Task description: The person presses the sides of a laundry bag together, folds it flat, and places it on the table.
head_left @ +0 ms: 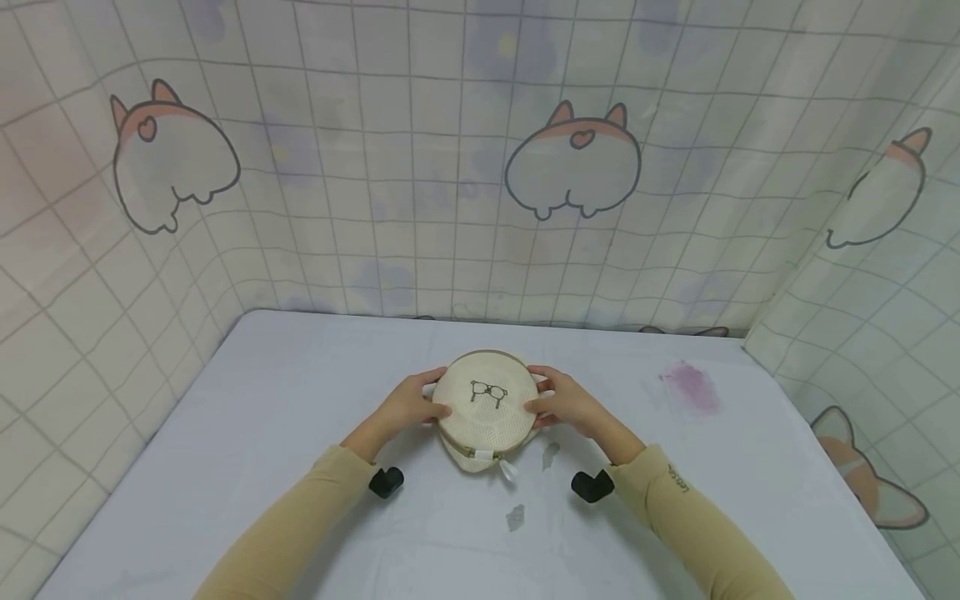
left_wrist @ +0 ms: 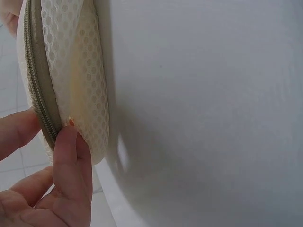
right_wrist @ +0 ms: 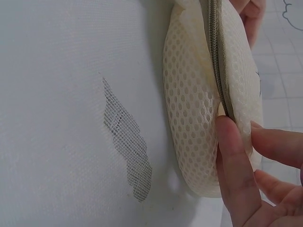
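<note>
A round cream mesh zippered pouch (head_left: pixel 480 427), with a line drawing of glasses on its lid, sits on the white table in the head view. My left hand (head_left: pixel 411 403) pinches its left rim between thumb and fingers. On the opposite side my right hand (head_left: pixel 568 405) grips the right rim the same way. A zipper (left_wrist: pixel 34 71) runs along the pouch's edge in the left wrist view. The honeycomb mesh side (right_wrist: pixel 189 104) bulges below the zipper in the right wrist view. At the front edge hang a white tab (head_left: pixel 483 455) and a loose white strip (head_left: pixel 509 472).
The white table (head_left: pixel 300 367) has a pink stain (head_left: pixel 693 385) at right and grey patches (head_left: pixel 515 518) in front of the pouch. Grid-patterned curtains (head_left: pixel 420 167) with cartoon animals close in the back and sides. Black wrist devices (head_left: pixel 592 486) sit by the sleeve cuffs.
</note>
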`<state>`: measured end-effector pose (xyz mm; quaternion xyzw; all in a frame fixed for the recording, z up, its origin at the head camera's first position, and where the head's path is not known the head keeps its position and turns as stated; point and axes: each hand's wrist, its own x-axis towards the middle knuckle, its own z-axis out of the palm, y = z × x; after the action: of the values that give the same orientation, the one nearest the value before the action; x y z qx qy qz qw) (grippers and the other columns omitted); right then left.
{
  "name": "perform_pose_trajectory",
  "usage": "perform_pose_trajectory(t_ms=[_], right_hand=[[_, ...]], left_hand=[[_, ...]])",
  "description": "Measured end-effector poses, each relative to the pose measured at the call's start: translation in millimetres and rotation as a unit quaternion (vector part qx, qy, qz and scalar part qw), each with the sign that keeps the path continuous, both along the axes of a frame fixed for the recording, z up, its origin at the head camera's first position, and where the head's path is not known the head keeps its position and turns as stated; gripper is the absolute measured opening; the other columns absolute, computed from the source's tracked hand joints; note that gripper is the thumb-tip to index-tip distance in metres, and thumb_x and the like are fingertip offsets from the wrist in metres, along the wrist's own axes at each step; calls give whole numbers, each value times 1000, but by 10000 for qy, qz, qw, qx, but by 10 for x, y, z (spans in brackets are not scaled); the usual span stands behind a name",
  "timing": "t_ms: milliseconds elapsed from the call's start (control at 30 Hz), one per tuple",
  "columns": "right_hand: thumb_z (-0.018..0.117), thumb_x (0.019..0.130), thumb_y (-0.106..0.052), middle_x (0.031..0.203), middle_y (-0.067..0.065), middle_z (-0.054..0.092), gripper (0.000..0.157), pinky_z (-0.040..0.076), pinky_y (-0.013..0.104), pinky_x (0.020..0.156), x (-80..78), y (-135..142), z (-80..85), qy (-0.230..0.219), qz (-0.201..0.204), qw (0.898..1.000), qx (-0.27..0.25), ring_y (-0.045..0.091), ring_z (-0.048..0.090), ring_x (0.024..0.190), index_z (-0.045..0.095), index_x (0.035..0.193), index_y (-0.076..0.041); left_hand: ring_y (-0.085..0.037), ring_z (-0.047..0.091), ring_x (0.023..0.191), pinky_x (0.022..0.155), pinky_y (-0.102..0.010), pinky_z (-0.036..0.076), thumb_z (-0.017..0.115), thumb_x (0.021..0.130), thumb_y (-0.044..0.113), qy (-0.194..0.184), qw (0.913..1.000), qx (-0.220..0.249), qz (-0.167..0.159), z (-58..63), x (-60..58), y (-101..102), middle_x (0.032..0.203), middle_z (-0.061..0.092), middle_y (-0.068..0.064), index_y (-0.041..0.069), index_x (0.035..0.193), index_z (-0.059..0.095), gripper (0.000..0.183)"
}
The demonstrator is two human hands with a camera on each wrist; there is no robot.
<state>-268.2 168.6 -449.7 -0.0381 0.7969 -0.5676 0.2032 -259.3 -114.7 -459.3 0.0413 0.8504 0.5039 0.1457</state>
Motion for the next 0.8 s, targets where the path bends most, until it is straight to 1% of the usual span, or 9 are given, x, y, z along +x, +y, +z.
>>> perform_pose_trajectory(t_ms=[333,433,567,800], right_hand=[[67,94,7,131,28,49,75,62,31,67,4,0,22,36,74,10000,15,17,65,69,29,158,2],[67,94,7,131,28,49,74,61,30,67,9,-8,31,20,47,10000,57,17,65,69,30,158,2],[67,94,7,132,29,49,74,61,31,67,11,-17,39,51,112,9998,154,18,65,70,30,157,3],[67,95,3,136,31,48,73,62,34,72,-3,-16,63,95,202,9993,316,19,67,74,29,157,6]], left_hand=[[-15,65,76,75,-30,57,78,90,5,16,9997,-260,42,29,3,20,151,48,-25,5,157,39,77],[-16,66,76,77,-31,57,78,90,5,17,9996,-286,37,39,6,23,152,47,-25,4,157,40,77],[-16,67,78,80,-32,58,78,90,5,40,9995,-306,13,53,9,23,155,43,-26,3,156,41,75],[-16,68,81,89,-37,57,78,90,7,54,9992,-385,-16,89,6,13,157,41,-24,3,155,42,75]])
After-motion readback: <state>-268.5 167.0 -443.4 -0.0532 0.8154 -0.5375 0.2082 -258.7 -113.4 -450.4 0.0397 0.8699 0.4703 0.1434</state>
